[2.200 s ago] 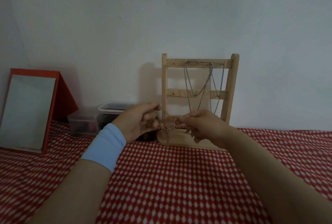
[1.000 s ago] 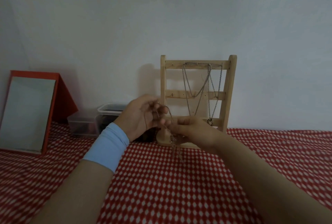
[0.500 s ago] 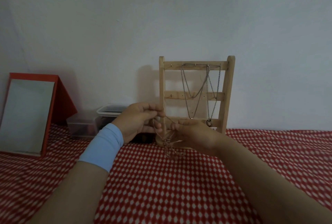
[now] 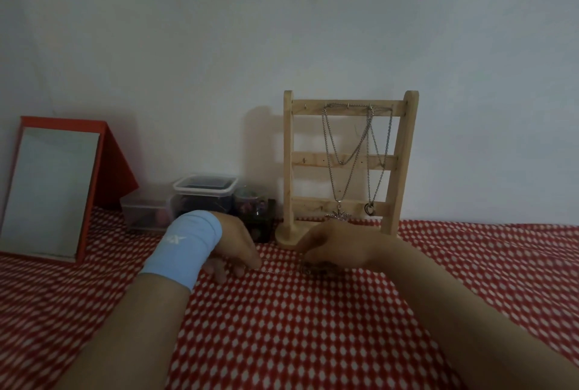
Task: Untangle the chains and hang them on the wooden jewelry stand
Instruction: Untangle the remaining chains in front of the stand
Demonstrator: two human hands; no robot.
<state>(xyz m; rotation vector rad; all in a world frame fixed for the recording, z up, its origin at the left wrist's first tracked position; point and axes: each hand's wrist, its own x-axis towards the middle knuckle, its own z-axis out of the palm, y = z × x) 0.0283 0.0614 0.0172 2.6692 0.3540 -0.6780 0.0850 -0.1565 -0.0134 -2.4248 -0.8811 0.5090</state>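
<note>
Chain [image 4: 282,271] is lying stretched left-to-right on the red checked cloth [image 4: 313,342] between both grips, the left hand [image 4: 233,247] pinching its plain end and the right hand [image 4: 340,248] pinching the clumped end (the hand nearer the wooden jewelry stand [image 4: 289,170], just behind).

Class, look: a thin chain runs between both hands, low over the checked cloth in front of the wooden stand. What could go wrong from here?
1. The thin chain looks taut between the left hand and right hand; pulling harder may tighten any tangle or break a link.
2. The right hand sits just below the pendant hanging on the wooden stand; lifting could snag it.
</note>
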